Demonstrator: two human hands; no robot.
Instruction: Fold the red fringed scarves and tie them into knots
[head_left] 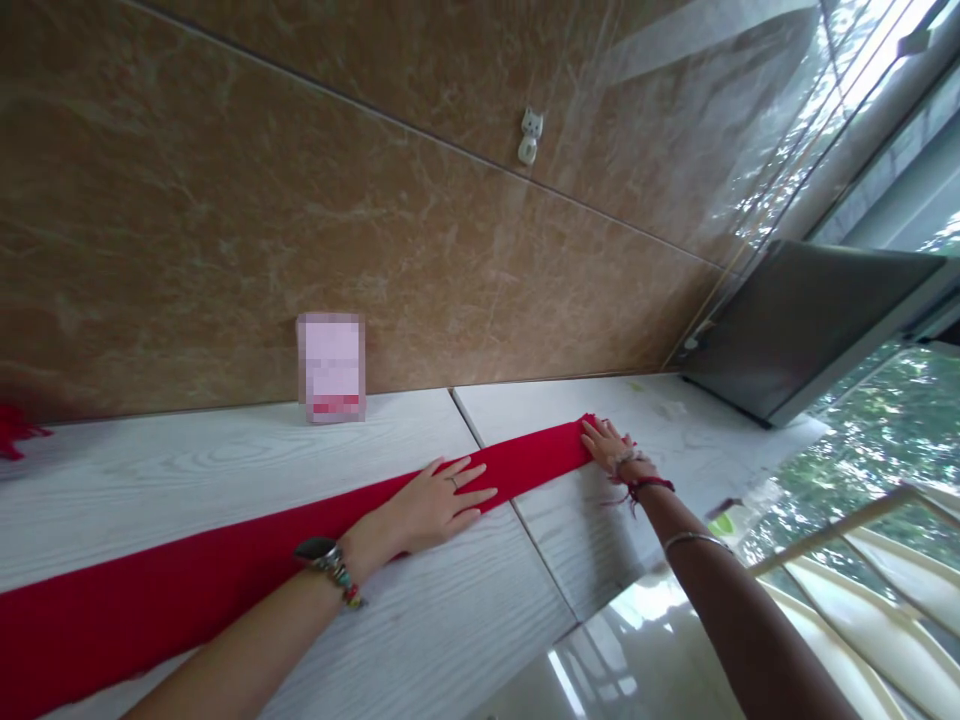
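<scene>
A long red cloth [247, 545], folded or laid as a narrow strip, runs from the lower left to the middle right of a white wood-grain surface. Its far right end looks slightly frayed. My left hand [427, 508] lies on the strip with fingers stretched out and spread; a ring and a bracelet are on it. At the right end of the cloth, my right hand [609, 447] rests palm down, fingers extended over the edge, with bands at the wrist. Neither hand grips the cloth. The strip's left end runs out of view.
A blurred pink-and-white box [334, 368] stands against the brown marbled wall [420, 250]. Some red material [19, 430] shows at the far left. A small white cat-shaped hook [530, 137] is on the wall. At right are a dark grey appliance [802, 320] and a cream railing [847, 530].
</scene>
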